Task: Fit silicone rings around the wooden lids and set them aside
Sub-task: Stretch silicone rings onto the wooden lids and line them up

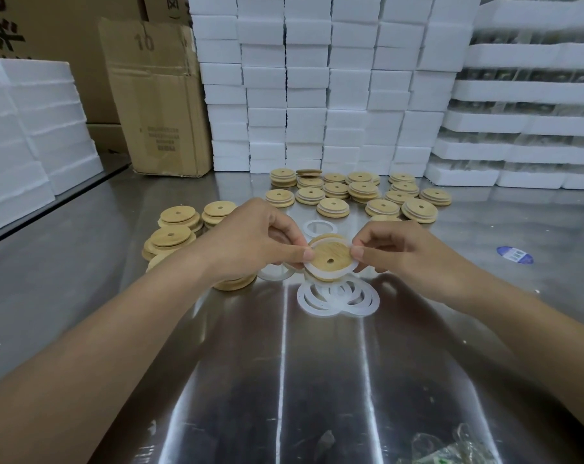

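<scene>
Left hand [250, 242], right hand [401, 252] pinch round wooden lid [329, 259], translucent silicone ring [312, 270] around rim

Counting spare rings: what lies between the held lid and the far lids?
One loose silicone ring lies flat beyond the held lid, head view.

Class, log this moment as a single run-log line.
step: fitting ring | left hand: pinches wooden lid | right hand: pinches lid's other edge | silicone ring: around lid | spare rings: on table beneath
</scene>
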A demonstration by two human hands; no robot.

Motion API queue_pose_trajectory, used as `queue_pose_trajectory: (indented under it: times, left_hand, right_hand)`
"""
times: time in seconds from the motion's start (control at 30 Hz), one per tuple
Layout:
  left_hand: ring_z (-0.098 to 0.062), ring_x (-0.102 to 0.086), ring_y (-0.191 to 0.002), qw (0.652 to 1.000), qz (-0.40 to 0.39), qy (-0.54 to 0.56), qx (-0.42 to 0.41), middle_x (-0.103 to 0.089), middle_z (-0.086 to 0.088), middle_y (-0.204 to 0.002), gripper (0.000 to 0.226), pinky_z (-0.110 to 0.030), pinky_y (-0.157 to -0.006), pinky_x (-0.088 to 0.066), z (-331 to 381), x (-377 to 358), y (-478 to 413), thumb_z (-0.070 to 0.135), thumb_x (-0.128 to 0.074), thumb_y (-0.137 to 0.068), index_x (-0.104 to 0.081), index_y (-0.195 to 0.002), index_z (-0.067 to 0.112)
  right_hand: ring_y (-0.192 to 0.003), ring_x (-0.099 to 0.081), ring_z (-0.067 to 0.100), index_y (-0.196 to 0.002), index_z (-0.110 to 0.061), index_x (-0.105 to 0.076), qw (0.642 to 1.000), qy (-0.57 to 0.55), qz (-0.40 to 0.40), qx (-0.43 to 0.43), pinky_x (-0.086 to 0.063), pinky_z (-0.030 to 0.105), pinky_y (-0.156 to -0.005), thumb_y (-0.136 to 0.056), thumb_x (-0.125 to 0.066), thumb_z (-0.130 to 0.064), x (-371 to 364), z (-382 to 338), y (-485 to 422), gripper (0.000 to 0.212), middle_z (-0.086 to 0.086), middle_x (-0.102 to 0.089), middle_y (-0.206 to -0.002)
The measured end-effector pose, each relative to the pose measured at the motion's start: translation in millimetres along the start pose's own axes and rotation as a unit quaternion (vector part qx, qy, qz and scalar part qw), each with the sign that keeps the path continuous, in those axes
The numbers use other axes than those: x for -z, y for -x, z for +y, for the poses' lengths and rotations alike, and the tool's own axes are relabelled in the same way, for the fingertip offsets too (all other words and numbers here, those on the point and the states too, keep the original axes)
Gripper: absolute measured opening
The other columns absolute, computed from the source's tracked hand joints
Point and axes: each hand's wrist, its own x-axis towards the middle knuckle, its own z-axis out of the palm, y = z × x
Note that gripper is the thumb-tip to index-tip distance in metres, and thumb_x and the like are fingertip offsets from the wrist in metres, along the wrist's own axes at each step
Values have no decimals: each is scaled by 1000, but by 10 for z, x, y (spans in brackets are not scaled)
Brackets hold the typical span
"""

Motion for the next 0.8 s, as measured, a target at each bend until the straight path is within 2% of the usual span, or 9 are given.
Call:
queue_pose_trajectory:
  times: [0.07, 0.17, 0.4, 0.6, 0.73, 0.8]
  left_hand:
    - [-3, -78, -79, 1000, -3, -18, -3, -83, 4, -82, 10, -8, -65, -49, -8, 7, -4, 32, -92, -83, -85, -83, 25]
    - [-4, -78, -80, 999, -5, -33, -6, -83, 7, -83, 11, -16, -71, -51, -30, 22, -6, 37, -94, -80, -84, -83, 31]
    - [-4, -79, -84, 998, -3, -63, -4, -82, 11, -82, 13, -24, -82, -55, -41, 3, 2, 44, -94, -79, -85, -82, 36]
    - [-1, -78, -82, 997, -14, -71, -12, -82, 12, -81, 10, -16, -76, -51, -44, 14, -1, 42, -93, -81, -85, -81, 35]
    - [-3, -78, -83, 996, -6, -91, -20, -82, 12, -82, 10, -24, -80, -56, -60, -2, -5, 40, -92, -81, -84, -79, 35]
    - [-3, -78, -80, 995, 5, -100, -22, -81, 12, -80, 11, -25, -79, -59, -65, -15, -9, 39, -93, -82, -84, -78, 33]
  right_hand:
    - [-91, -75, 25, -94, -5, -73, 1000, 0, 0, 8, -56, 48, -86, -98, -71, -18, 10, 6, 5, 14, 13, -76, -94]
    - [-91, -74, 29, -92, -9, -76, 1000, 16, -3, 19, -56, 52, -93, -95, -75, -19, 30, 17, 6, 11, 5, -78, -89]
    - [-88, -75, 25, -89, -15, -79, 999, 34, 11, 15, -58, 43, -89, -92, -80, -23, 24, 69, -15, 9, 2, -80, -87]
    - [-82, -73, 13, -88, -15, -81, 1000, 18, 0, 12, -58, 27, -82, -89, -81, -21, 42, 70, -24, 6, 1, -79, -86]
    - [-80, -72, 8, -87, -15, -80, 999, 34, -5, 24, -54, 17, -77, -89, -81, -19, 35, 85, -27, 5, -1, -79, -86]
    - [-80, -71, 9, -87, -15, -80, 998, 50, 3, 28, -55, 20, -75, -90, -80, -21, 15, 91, -32, 6, -2, -79, -85]
